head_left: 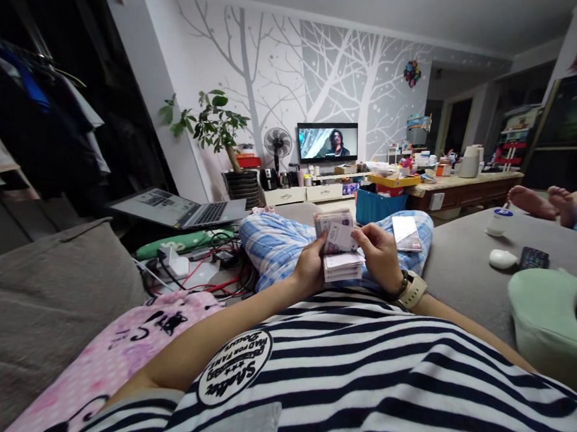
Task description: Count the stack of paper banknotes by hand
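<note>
1. Far left, a laptop point(213, 213) sat open, with a mess of cables point(226, 280) just beside it, nearer the lap. Neither hand was near that stuff.
2. The left hand point(310, 261) had a grip on a bundle of printed paper slips point(337, 233), thumb on the near side. So the slips were up over the lap, between both hands.
3. Right below that was a white-edged stack point(343, 267). Couldn't tell if it was a separate pile or the lower end of the same bundle.
4. The right hand point(380, 253) was pinching the bundle's right edge with thumb and finger, the rest curled in.
5. How far along? Slips out and gripped, that much was done. My guess is mid-handling, since the bundle's top looked loosely spread and wasn't squared up. No way to count what was sorted or left.
6. Further right, a phone point(406, 234) lay on the checked pants, then a white mouse point(503, 259) on the couch, both untouched.
</note>
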The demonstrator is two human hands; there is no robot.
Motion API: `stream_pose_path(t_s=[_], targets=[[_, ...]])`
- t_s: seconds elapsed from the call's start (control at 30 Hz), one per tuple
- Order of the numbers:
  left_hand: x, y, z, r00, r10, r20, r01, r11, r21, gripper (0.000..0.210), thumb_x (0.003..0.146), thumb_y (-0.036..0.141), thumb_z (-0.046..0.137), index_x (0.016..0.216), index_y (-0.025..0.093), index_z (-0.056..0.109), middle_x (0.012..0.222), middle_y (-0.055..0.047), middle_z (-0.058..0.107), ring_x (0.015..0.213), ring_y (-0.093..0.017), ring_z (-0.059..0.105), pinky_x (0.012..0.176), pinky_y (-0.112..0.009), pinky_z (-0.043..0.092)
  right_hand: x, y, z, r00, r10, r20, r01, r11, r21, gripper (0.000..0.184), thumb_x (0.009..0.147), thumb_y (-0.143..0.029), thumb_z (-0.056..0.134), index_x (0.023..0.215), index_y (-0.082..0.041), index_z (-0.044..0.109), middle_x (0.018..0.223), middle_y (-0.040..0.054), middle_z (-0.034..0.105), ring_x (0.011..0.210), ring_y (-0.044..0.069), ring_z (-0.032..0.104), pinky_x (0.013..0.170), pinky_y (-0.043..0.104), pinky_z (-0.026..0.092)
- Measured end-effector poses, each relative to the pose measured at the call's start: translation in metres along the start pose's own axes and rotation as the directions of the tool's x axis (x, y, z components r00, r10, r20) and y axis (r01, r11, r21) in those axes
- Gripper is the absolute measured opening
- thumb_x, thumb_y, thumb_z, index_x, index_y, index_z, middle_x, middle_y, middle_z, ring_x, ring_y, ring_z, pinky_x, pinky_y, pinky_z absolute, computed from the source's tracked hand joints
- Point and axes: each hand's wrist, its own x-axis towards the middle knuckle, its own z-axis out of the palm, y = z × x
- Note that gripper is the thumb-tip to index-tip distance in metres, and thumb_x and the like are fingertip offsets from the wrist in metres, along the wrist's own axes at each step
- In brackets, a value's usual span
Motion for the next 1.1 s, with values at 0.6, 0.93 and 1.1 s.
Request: stream_pose_path(t_s=[0.6, 0.93, 1.1], targets=[[-0.005, 0.004, 0.009, 0.999, 0.021, -0.044, -0.02, 1.0, 0.022, 0.031, 0.113, 0.033, 0.075, 0.13, 0.011, 0.089, 0.115, -0.016, 0.096, 0.115, -0.039, 0.093, 0.11, -0.052, 0.076, -0.002, -0.005, 0.0, 0.998, -0.037, 0.055, 0.032, 0.997, 0.075, 0.048, 0.103, -0.073, 0.08, 0.086, -0.028, 0.073, 0.071, -0.0013, 0.064, 0.067, 0.02, 0.053, 0.067, 0.037, 0.042], [-0.001, 0.003, 0.006, 0.998, 0.057, -0.025, -0.056, 0.998, 0.035, 0.029, 0.112, 0.034, 0.077, 0.124, 0.01, 0.089, 0.113, -0.015, 0.096, 0.116, -0.038, 0.093, 0.112, -0.048, 0.074, -0.002, -0.006, -0.002, 0.995, -0.086, 0.059, 0.08, 0.993, 0.087, 0.054, 0.107, -0.076, 0.078, 0.084, -0.027, 0.074, 0.068, -0.0037, 0.056, 0.064, 0.018, 0.044, 0.067, 0.036, 0.041], [-0.001, 0.004, 0.003, 0.999, 0.04, -0.035, -0.038, 0.997, 0.069, 0.028, 0.112, 0.036, 0.078, 0.121, 0.012, 0.09, 0.107, -0.014, 0.095, 0.113, -0.037, 0.093, 0.109, -0.048, 0.074, -0.002, -0.005, -0.002, 0.992, -0.11, 0.061, 0.104, 0.989, 0.105, 0.057, 0.109, -0.079, 0.077, 0.085, -0.027, 0.074, 0.068, -0.0036, 0.056, 0.064, 0.018, 0.045, 0.068, 0.037, 0.043]])
